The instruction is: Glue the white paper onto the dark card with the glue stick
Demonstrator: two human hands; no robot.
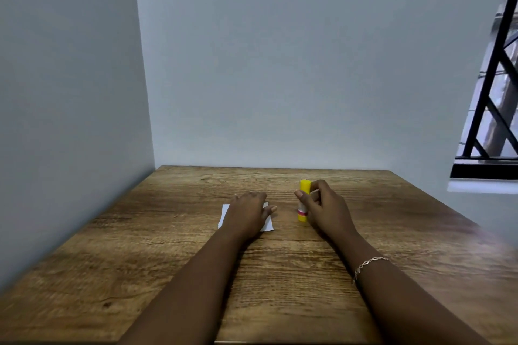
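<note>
Two hands in play, both busy. Right hand [322, 206]: grip wrapped round the glue stick [303, 200], thumb in front, fingers behind, mid-barrel. Stick is upright, base looks to be on the bench [280, 274] or just off it, can't tell which. Yellow cap still on, pink band low on the barrel.

Left hand [249, 213]: flat, palm down, fingers spread on the white paper [224, 214], pinning it rather than gripping. Paper lies flat on the bench, just beside the stick, corners showing either side of the hand.

Dark card: not visible anywhere. Could be under the paper/hand, can't confirm.

Handling, my read:
- Stick = light, rigid plastic, smooth. Mid-barrel hold is fine for carrying; for uncapping need the other hand on the cap, barrel held lower. Cap prob friction fit, pull straight.
- Paper = v light, floppy, slides easy on wood grain. Hard to pick off flat; pinch a corner or drag to the bench edge. Creases fast if pinched hard.
- Once glued, paper goes limp and tacky, so handle by edges only, lay down from one side and smooth outward.

Bracelet [370, 265] on right forearm, clear of the work.
</note>
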